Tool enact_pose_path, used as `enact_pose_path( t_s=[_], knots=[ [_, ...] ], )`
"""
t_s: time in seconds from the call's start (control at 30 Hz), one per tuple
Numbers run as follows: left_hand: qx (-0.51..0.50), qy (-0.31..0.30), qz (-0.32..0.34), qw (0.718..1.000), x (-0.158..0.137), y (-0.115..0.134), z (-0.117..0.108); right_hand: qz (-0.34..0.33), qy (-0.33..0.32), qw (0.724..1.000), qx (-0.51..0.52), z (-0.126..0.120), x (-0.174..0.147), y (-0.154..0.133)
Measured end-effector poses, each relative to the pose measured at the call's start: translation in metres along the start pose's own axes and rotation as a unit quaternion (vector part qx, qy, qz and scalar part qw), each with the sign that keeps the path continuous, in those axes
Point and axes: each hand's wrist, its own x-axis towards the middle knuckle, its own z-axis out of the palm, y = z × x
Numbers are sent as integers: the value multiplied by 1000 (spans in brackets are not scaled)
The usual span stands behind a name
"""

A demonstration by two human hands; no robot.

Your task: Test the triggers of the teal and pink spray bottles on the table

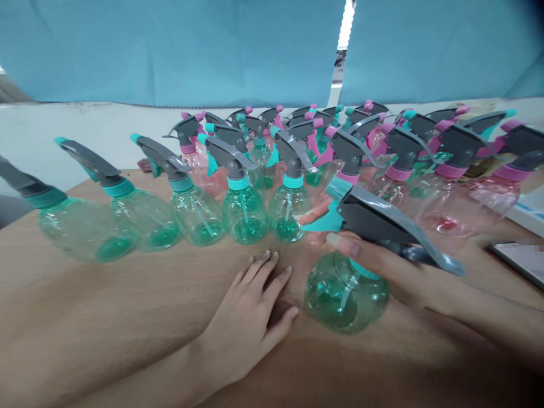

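Note:
My right hand is wrapped round the neck of a green spray bottle, just below its grey and turquoise trigger head. This bottle tilts a little, and clear green plastic shows below my fingers. My left hand lies palm down on the wooden table, fingers stretched out and holding nothing, to the left of the held bottle. Beyond my left hand stands a row of green spray bottles, the nearest being one green bottle and its neighbour.
Pink spray bottles crowd the right and back of the table, mixed with green ones. A phone lies at the right edge. Behind stand a white wall and a blue curtain.

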Motion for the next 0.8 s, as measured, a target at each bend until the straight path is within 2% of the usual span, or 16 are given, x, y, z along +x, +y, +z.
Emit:
enact_pose_path(
  t_s=[0.17,0.53,0.67,0.8],
  knots=[
    [4,-3,6,1000,0,0,0,20,10,999,-33,-2,-2,1],
    [-1,4,3,1000,-1,-1,1,-7,29,999,-31,1,0,-6],
    [-5,9,7,1000,-1,-1,1,-1,31,999,-44,0,-1,0],
    [-8,14,5,1000,-1,-1,1,-27,37,997,-64,-3,-2,14]
  ],
)
